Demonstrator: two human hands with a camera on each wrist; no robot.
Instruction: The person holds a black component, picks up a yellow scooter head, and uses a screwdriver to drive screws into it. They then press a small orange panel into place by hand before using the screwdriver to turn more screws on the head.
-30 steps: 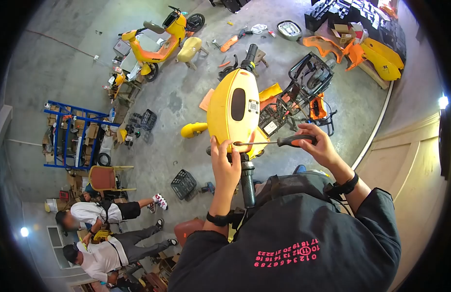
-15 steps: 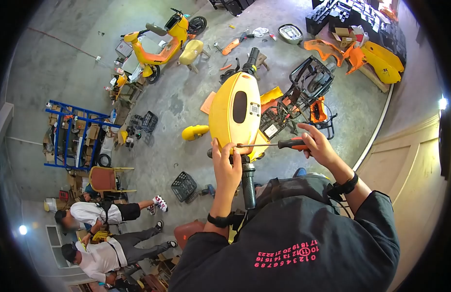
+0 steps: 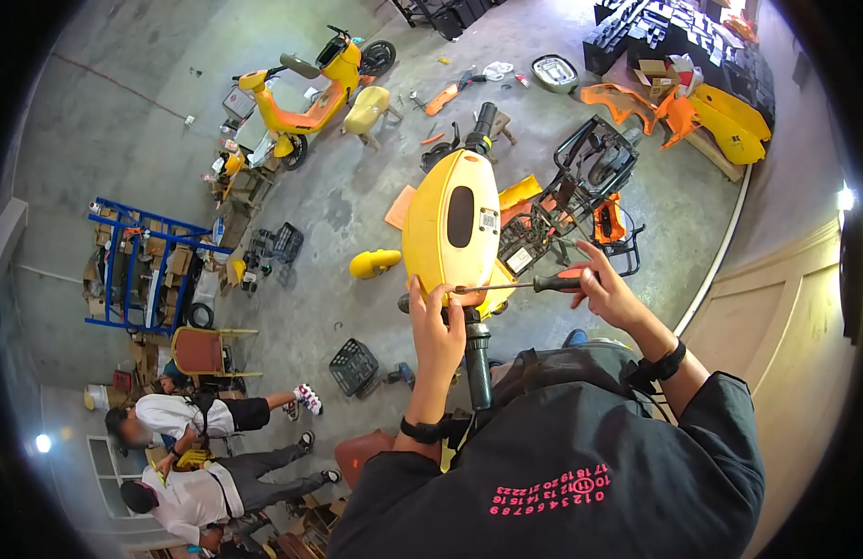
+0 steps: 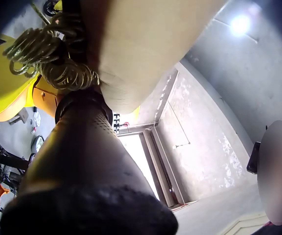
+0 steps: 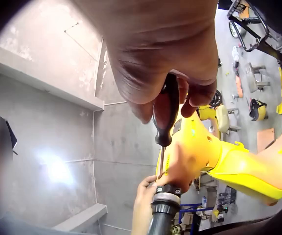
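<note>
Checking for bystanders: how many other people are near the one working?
2, both lower left in the head view: a person in dark shorts and a person in grey trousers just below. More may be hidden.

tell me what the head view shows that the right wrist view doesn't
Only the head view: the yellow cover's dark oval window, the person's dark sleeves, and two other people across the floor. Only the right wrist view: the undersides of the fingers curled round the handle, seen close. Both: the right-hand grip holding the screwdriver, its tip at the cover's lower edge, which the left-hand grip holds.
</note>
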